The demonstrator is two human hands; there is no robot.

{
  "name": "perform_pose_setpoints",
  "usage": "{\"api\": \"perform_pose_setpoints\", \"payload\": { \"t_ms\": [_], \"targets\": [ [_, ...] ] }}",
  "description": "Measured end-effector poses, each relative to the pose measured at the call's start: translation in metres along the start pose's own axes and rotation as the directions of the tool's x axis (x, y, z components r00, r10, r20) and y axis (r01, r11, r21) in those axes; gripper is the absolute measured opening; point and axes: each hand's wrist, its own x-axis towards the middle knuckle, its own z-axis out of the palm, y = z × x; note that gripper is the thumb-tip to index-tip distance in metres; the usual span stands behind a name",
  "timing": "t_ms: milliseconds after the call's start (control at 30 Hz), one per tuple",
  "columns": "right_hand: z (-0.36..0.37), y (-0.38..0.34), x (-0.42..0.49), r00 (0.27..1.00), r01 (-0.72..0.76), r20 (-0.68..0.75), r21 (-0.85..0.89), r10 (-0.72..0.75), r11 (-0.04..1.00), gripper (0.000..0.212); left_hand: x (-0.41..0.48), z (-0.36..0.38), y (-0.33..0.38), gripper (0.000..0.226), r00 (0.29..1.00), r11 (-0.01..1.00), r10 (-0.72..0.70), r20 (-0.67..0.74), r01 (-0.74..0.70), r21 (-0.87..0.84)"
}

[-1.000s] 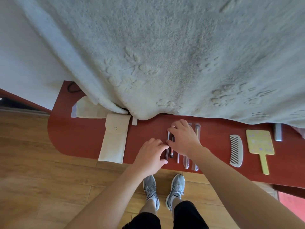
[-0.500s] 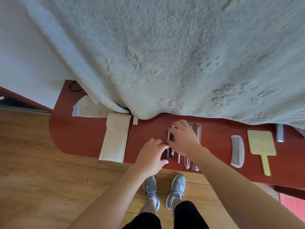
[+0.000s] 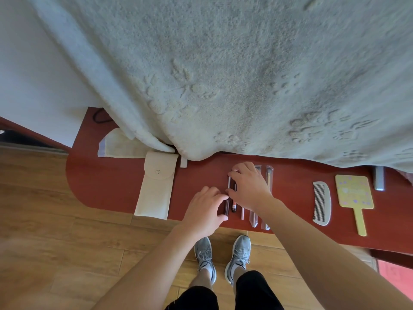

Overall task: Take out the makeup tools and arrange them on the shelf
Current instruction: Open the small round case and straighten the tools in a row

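Note:
Several slim makeup tools lie side by side on the red shelf (image 3: 107, 186): a dark brush (image 3: 228, 204), a dark pen (image 3: 234, 203), a thin pink stick (image 3: 242, 213) and two wrapped brushes (image 3: 269, 175). My right hand (image 3: 249, 186) rests over the row, its fingertips touching the dark brush and pen. My left hand (image 3: 204, 209) lies beside them, fingertips against the dark brush's lower part. A cream pouch (image 3: 155, 193) with a snap flap lies flat to the left.
A white comb (image 3: 321, 203), a yellow hand mirror (image 3: 354, 195) and a small grey object (image 3: 379, 181) lie to the right. A pale blanket (image 3: 223, 74) hangs over the shelf's back. A second cloth bag (image 3: 118, 145) lies behind the pouch. Wooden floor and my shoes are below.

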Motion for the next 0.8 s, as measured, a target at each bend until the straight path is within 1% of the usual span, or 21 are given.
{"api": "perform_pose_setpoints", "payload": {
  "t_ms": [333,567,667,800],
  "targets": [
    [-0.002,-0.002,0.000,1.000,-0.013,0.012,-0.011,0.013,1.000,0.055,0.001,0.000,0.000,0.057,1.000,1.000,0.003,0.001,-0.003,0.027],
    [-0.017,-0.006,-0.009,0.999,-0.035,-0.022,0.035,0.036,0.999,0.054,-0.002,-0.015,-0.001,0.063,0.999,0.999,-0.045,0.006,0.045,0.011],
    [-0.030,-0.005,-0.019,0.998,-0.052,-0.030,0.059,0.054,0.997,0.053,-0.006,-0.029,-0.002,0.062,0.994,0.995,-0.104,-0.026,0.104,0.009],
    [-0.048,0.000,-0.035,0.995,-0.102,-0.013,0.060,0.103,0.993,0.055,-0.010,-0.049,-0.006,0.064,0.969,0.972,-0.229,-0.095,0.232,0.023]
  ]
}}
